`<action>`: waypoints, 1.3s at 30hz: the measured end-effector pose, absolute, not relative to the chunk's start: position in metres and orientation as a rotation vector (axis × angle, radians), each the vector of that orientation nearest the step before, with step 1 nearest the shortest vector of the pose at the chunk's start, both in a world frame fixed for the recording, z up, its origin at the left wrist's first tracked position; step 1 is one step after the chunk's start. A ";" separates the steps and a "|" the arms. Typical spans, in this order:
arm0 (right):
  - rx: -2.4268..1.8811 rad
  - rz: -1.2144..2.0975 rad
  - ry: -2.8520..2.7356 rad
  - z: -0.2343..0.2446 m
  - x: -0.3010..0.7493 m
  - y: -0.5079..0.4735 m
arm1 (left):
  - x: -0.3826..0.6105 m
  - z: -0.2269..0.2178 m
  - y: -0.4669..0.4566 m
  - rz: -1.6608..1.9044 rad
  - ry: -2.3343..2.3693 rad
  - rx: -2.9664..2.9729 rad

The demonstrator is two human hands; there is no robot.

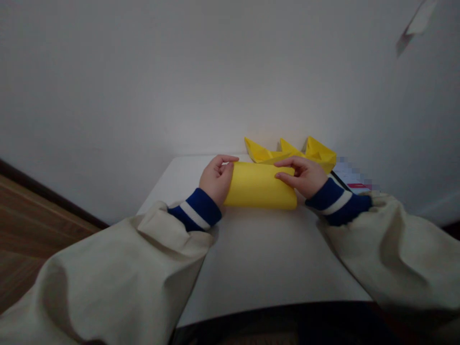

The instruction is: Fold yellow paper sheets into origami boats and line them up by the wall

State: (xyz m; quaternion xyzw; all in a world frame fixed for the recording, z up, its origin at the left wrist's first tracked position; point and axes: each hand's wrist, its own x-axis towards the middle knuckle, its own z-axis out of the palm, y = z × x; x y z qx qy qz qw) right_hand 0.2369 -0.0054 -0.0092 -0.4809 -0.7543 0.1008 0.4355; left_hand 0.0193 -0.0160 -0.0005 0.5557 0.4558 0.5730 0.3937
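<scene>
A sheet of yellow paper (260,187), bent over on itself with a rounded near edge, lies between my two hands on the white table. My left hand (217,178) is closed on its left end, thumb and fingers at the upper left corner. At the upper right corner, my right hand (304,175) pinches the paper between thumb and fingers. Just behind the sheet, several folded yellow paper boats (266,154) stand in a group against the wall, partly covered by my right hand.
The white table (266,258) stands against a pale wall (201,72). Right of the boats lie some printed papers (347,175) and a dark thin edge, partly behind my right cuff. A brown wooden surface (36,230) is at far left. A paper piece (420,21) hangs on the wall, upper right.
</scene>
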 end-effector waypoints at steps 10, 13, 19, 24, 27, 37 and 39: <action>-1.430 0.330 -1.974 -0.025 0.248 0.008 | 0.003 -0.017 0.000 1.123 1.455 1.819; -1.508 0.247 -2.090 -0.025 0.250 0.011 | -0.002 -0.010 0.000 0.839 1.595 2.219; -1.477 0.068 -2.324 -0.021 0.247 0.013 | -0.002 -0.002 0.000 0.624 1.617 2.468; -1.440 -0.002 -2.416 -0.019 0.247 0.016 | -0.005 -0.005 0.005 0.509 1.622 2.541; -1.423 -0.017 -2.445 -0.019 0.247 0.018 | -0.007 -0.007 0.009 0.485 1.560 2.631; -1.303 0.009 -2.465 -0.025 0.251 0.025 | -0.010 -0.010 0.015 0.376 1.402 2.843; -1.285 0.012 -2.486 -0.026 0.252 0.026 | -0.010 -0.011 0.016 0.355 1.387 2.847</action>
